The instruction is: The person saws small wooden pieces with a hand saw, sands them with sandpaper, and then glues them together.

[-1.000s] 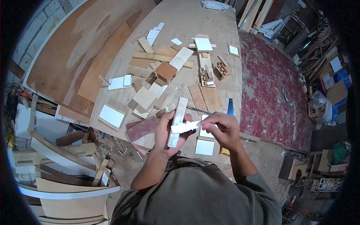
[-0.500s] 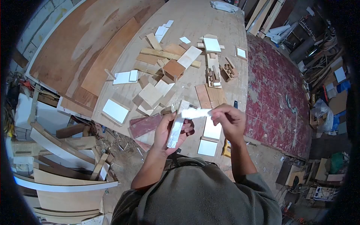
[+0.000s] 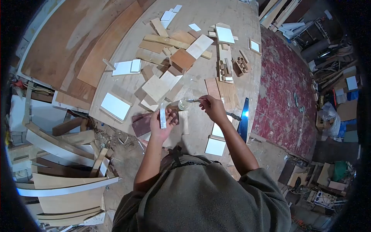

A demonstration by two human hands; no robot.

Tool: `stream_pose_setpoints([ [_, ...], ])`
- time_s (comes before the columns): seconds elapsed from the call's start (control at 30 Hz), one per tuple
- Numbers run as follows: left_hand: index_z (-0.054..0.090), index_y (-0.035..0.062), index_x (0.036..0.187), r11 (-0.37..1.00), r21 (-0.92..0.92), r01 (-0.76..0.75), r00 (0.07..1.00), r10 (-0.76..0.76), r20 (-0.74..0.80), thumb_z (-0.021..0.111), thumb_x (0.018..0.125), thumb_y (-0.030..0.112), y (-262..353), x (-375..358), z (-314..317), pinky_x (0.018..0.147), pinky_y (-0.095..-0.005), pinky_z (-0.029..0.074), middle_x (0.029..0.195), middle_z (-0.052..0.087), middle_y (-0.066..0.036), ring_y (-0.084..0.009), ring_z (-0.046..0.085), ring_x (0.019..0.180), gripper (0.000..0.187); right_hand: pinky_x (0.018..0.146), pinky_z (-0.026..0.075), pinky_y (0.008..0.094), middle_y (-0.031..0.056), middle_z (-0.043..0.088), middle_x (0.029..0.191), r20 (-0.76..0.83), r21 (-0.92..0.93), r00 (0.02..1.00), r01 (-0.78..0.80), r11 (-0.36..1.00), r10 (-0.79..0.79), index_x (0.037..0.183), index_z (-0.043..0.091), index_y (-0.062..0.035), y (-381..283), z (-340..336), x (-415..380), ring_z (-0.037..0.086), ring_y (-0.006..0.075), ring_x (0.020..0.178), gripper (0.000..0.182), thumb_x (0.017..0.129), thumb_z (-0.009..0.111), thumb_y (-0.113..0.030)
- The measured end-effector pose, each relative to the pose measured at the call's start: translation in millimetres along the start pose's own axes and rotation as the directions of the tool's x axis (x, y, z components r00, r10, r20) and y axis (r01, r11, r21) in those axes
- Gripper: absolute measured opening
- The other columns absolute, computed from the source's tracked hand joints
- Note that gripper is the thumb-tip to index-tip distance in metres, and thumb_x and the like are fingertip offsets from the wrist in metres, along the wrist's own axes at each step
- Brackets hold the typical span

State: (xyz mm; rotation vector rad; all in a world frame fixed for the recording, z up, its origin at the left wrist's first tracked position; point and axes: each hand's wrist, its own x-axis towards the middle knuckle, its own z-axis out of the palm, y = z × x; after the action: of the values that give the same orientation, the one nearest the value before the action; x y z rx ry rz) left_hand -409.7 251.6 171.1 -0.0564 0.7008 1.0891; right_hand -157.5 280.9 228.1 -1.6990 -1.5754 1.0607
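Observation:
My left hand (image 3: pixel 155 127) holds a short wooden strip (image 3: pixel 162 117) upright across its palm, its face smeared white. Several of its fingers are half spread beside the strip. In my right hand (image 3: pixel 212 108), the fingers pinch a thin dark stick-like tool (image 3: pixel 194 101), perhaps a brush. The tool's far end reaches the small round container (image 3: pixel 183 104) on the table; what is inside is hard to make out. Just below that container lies a pale wooden block (image 3: pixel 183 123), between my hands.
A handsaw (image 3: pixel 243 120) lies right of my right forearm. White-faced panels (image 3: pixel 215 147) sit nearer my body. Beyond my hands is a pile of wood offcuts (image 3: pixel 182 60), with small wooden assemblies (image 3: pixel 225 63) to its right. Curved boards (image 3: pixel 65 145) stack up at left.
My right hand has moved left and away from my body, taking the tool from the strip to the container. My left hand has shifted left with the strip. The pale block and handsaw show more fully.

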Motion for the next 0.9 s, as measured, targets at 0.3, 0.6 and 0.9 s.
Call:
stream_pose_setpoints([
  [0.3, 0.054, 0.0117, 0.119, 0.996, -0.007, 0.087, 0.987, -0.087, -0.134, 0.048, 0.094, 0.044, -20.5, 54.7, -22.2, 0.096, -0.0543, 0.041, 0.126, 0.056, -0.01, -0.0403, 0.055, 0.114, 0.041, 0.071, 0.053, 0.0455, 0.015, 0.07, 0.085, 0.119, -0.468, 0.986, 0.157, 0.87, -0.114, 0.1, 0.062, -0.0067, 25.0, 40.1, 48.2, 0.068, 0.0349, 0.079, 0.016, 0.089, 0.062, -0.018],
  [0.6, 0.051, 0.0058, 0.099, 0.981, 0.02, 0.192, 0.974, -0.188, -0.127, 0.046, 0.097, 0.037, -31.1, 83.1, -27.3, 0.092, -0.0604, 0.048, 0.105, 0.056, -0.019, -0.0501, 0.061, 0.105, 0.032, 0.068, 0.054, 0.038, 0.0046, 0.069, 0.088, 0.107, -0.581, 0.927, 0.351, 0.734, -0.359, 0.087, 0.074, -0.011, 48.1, 63.5, 63.8, 0.064, 0.026, 0.085, 0.012, 0.082, 0.068, -0.021],
  [0.9, 0.053, 0.0058, 0.101, 0.685, -0.461, 0.564, 0.768, -0.23, 0.598, 0.047, 0.097, 0.034, -61.0, 137.1, -120.9, 0.093, -0.0566, 0.05, 0.106, 0.059, -0.015, -0.0421, 0.063, 0.102, 0.029, 0.066, 0.054, 0.0381, 0.0036, 0.061, 0.083, 0.068, -0.615, 0.963, 0.245, 0.749, -0.259, 0.083, 0.074, -0.0134, 58.1, 81.6, 70.8, 0.059, 0.025, 0.084, 0.012, 0.077, 0.07, -0.022],
])
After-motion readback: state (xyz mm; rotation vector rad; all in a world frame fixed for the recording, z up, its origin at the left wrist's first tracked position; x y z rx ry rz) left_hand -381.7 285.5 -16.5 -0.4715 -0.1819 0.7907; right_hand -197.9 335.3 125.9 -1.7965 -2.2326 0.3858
